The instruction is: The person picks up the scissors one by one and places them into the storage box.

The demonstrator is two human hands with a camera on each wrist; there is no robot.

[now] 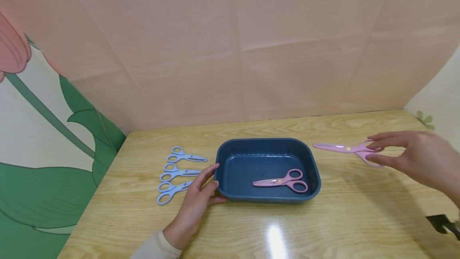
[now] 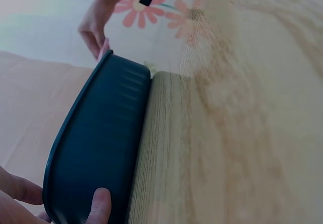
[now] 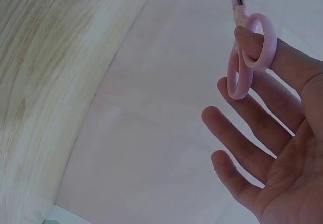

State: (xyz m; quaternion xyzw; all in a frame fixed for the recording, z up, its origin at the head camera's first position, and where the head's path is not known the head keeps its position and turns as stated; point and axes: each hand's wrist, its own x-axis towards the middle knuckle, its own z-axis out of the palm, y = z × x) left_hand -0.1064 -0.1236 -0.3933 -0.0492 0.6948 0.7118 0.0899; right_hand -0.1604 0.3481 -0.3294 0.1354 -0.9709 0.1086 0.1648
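A dark blue rectangular tray (image 1: 240, 171) stands on the table. My left hand (image 1: 195, 199) holds its near left corner, the thumb (image 2: 101, 204) against the long near wall and fingers at the left end. Inside the tray lies one pair of pink scissors (image 1: 282, 181), blades pointing left. To the right of the tray, my right hand (image 1: 418, 155) holds a second pair of pink scissors (image 1: 353, 148) by the finger loops, raised over the table. In the right wrist view its thumb and fingertips pinch the pink handles (image 3: 269, 45), while the other fingers spread loosely.
Left of the tray lie three pairs of light blue scissors (image 1: 185, 157) in a column, blades to the right; my left hand partly covers the lowest. A pink-beige sheet (image 1: 237, 71) hangs behind the wood-grain table (image 1: 129, 195). Floral panels flank both sides.
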